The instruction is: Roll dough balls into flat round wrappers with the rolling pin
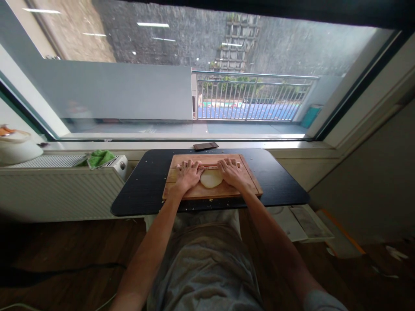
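A wooden rolling pin (210, 167) lies crosswise over a cutting board (194, 195). My left hand (188, 173) is closed over the pin's left part, fingers pointing away from me. Over its right part, my right hand (231, 170) is closed in the same way. Between the hands a flat, pale round of dough (211, 178) rests on the board, its far edge at the pin. The fingers cover both ends of the pin in part.
The board lies on a small black table (282, 185) dotted with crumbs. A dark flat block (205, 146) is at its far edge, by the window. To the left, a green cloth (101, 158) and a pale container (17, 146) sit on a white radiator (71, 190).
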A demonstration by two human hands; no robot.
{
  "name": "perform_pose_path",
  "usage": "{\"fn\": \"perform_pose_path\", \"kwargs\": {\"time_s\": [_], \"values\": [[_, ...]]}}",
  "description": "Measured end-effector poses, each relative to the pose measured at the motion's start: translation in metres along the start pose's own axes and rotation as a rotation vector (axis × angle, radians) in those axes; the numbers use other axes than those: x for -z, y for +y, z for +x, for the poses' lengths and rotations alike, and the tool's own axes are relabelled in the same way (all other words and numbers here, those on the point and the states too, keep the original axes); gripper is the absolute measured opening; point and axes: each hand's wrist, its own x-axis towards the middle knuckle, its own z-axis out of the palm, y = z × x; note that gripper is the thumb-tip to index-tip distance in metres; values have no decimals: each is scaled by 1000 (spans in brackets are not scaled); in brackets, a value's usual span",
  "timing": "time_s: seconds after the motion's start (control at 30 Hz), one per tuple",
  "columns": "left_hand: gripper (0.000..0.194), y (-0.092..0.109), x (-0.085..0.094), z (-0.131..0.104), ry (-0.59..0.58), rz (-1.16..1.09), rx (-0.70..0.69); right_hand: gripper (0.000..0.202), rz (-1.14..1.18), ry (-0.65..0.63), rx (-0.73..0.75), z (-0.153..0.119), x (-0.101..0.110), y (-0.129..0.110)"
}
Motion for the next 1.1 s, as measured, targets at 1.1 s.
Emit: {"fn": "perform_pose_path", "kwargs": {"time_s": [1.1], "values": [[52,1,-2,-49,103,-9,-81,53,66,81,0,-57,-6,-6]]}}
